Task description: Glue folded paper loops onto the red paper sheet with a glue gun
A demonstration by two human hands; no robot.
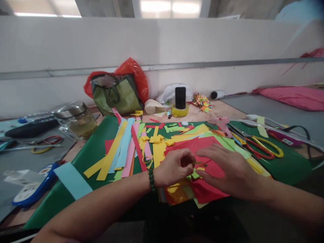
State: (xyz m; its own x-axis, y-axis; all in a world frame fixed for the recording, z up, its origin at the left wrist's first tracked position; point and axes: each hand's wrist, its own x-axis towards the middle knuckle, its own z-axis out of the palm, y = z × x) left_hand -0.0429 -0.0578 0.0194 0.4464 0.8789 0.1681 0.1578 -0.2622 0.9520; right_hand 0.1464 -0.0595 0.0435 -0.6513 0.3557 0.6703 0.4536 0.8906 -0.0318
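My left hand point(173, 167), with a green bead bracelet point(152, 180) at the wrist, is closed in a pinch. A thin green paper strip point(198, 163) pokes out from its fingertips; most of it is hidden. Facing it, my right hand point(231, 168) has its fingers stretched out and thumb apart, close to the strip's end, holding nothing that I can see. Both hands hover over a pile of red paper point(215, 195), yellow and green scraps. To the left lie long paper strips in yellow, light blue point(126, 140), pink and red.
Scissors point(265, 148) with red and yellow handles and a pink glue gun point(222, 126) lie to the right on the green mat point(101, 199). Behind are a phone point(180, 98) on a tape roll point(180, 112) and a green bag point(116, 96). A glass jar point(81, 125) stands at left.
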